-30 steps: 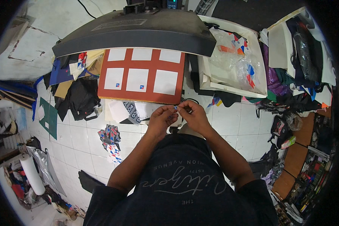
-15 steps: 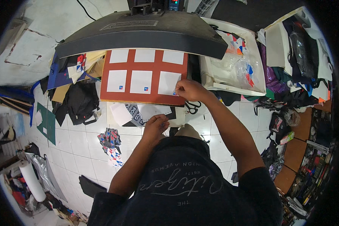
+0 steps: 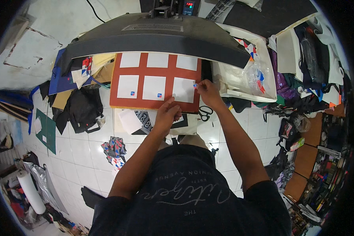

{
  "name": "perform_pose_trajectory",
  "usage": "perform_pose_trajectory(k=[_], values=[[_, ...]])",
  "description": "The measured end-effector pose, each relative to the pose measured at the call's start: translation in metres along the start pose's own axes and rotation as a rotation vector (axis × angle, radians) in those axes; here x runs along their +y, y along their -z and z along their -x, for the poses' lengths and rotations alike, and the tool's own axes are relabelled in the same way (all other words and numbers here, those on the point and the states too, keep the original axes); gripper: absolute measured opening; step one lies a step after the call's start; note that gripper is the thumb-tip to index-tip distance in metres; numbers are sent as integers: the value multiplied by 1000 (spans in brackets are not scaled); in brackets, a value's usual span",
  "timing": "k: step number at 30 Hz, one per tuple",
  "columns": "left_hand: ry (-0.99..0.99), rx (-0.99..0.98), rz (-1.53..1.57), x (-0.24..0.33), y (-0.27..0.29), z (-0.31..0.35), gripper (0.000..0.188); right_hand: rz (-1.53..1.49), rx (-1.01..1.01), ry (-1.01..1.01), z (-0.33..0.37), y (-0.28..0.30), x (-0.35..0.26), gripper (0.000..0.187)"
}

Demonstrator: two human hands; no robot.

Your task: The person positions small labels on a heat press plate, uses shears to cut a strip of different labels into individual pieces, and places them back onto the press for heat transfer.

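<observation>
Several white rectangular pieces lie in two rows on the red-brown pad (image 3: 141,104) of a heat press. The front left piece (image 3: 128,83) and front middle piece (image 3: 154,85) each carry a small blue-and-red square near the lower right corner. Between the fingertips of my right hand (image 3: 209,93) is a similar small transfer (image 3: 195,85), raised at the right edge of the front right white piece (image 3: 183,90). My left hand (image 3: 168,115) reaches over the pad's front edge, its fingers apart and empty, close to that piece's lower left corner.
The dark upper plate (image 3: 157,43) of the press overhangs the back row. Black scissors (image 3: 205,113) lie right of the pad's front corner. At the right stands a white tray (image 3: 244,95) with plastic and scraps. Patterned cloth scraps (image 3: 114,148) and a black bag (image 3: 84,108) are at the left.
My right hand has lifted the small transfer off the front right piece and moved right. My left hand has moved up and right over the pad's front edge. The view has shifted slightly.
</observation>
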State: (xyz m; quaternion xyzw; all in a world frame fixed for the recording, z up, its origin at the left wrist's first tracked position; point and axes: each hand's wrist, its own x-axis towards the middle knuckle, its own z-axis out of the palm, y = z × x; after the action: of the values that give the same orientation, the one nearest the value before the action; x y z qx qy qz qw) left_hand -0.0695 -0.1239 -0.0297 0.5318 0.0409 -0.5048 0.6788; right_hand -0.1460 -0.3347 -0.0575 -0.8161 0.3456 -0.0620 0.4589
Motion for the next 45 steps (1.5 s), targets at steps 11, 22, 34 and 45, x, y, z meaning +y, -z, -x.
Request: perform_pose_trajectory(k=[11,22,34,45], values=[[-43,40,-157,-13,-5,-9,64,43,27,75,15,-5,-24,21],[-90,122,-105,-15,-1,-1,47,35,-42,73,10,28,-17,21],[90,208,-8,-31,35,35,31,298,-652,297,-20,30,-35,18],[98,187,4,-40,47,39,26,472,-468,410,-23,11,-25,12]])
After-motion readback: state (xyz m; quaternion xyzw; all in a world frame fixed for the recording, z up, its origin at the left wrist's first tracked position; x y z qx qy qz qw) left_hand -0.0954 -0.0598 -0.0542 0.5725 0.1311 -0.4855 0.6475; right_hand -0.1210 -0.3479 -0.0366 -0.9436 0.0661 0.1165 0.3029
